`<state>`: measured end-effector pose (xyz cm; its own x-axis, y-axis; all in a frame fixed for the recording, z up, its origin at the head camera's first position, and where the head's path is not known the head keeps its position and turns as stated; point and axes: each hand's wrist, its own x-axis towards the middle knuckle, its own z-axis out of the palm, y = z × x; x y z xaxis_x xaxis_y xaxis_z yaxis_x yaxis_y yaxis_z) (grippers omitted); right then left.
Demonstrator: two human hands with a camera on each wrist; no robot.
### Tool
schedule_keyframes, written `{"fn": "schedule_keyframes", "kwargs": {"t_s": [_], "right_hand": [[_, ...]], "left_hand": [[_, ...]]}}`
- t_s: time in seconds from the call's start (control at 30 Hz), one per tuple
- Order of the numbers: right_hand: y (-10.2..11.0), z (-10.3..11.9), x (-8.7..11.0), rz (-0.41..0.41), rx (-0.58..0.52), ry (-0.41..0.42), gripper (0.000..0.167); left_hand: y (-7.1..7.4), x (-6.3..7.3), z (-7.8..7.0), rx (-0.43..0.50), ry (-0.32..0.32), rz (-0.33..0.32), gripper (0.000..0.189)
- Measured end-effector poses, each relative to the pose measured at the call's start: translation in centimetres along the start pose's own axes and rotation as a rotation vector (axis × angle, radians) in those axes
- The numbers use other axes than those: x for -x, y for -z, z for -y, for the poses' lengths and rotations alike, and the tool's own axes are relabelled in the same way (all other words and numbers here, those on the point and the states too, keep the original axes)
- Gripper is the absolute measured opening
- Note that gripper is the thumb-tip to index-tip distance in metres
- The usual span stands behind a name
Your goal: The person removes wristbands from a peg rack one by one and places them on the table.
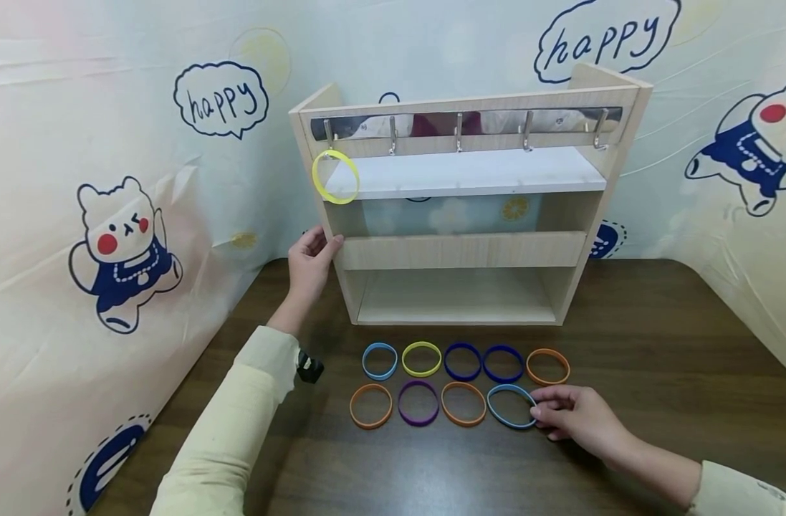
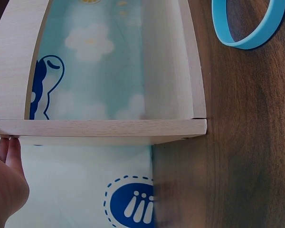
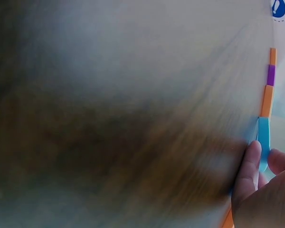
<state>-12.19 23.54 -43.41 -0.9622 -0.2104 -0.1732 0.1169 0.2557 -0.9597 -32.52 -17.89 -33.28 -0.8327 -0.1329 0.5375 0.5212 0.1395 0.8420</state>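
My left hand (image 1: 311, 265) grips the left side panel of a pale wooden shelf rack (image 1: 463, 251), thumb at its front edge. In the left wrist view, its fingertips touch the panel's outer face. My right hand (image 1: 582, 419) pinches the right side of a light blue silicone wristband (image 1: 499, 419) at the end of the front row. The right wrist view shows this band edge-on between finger and thumb. A yellow wristband (image 1: 338, 201) hangs from the rack's leftmost hook.
Two rows of wristbands lie before the rack. Behind are another light blue (image 1: 365, 364), a yellow (image 1: 421, 375), two dark blue and an orange one (image 1: 547, 383); in front, two orange and a purple one (image 1: 418, 423). More metal hooks (image 1: 393, 136) line the rack. Printed cloth stands behind.
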Motion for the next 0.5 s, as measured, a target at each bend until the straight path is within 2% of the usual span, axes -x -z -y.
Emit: {"fn": "schedule_keyframes", "kwargs": {"t_s": [0.33,0.4,0.5], "right_hand": [[0.0,0.3,0.2,0.002,0.028,0.010,0.043],[0.1,0.3,0.2,0.002,0.029,0.012,0.043],[0.2,0.3,0.3,0.001,0.027,0.018,0.042]], "left_hand": [[0.2,0.1,-0.1,-0.026,0.001,0.003,0.038],[0.1,0.2,-0.3,-0.022,0.005,0.008,0.038],[0.0,0.5,-1.5,-0.014,0.011,0.022,0.037]]}}
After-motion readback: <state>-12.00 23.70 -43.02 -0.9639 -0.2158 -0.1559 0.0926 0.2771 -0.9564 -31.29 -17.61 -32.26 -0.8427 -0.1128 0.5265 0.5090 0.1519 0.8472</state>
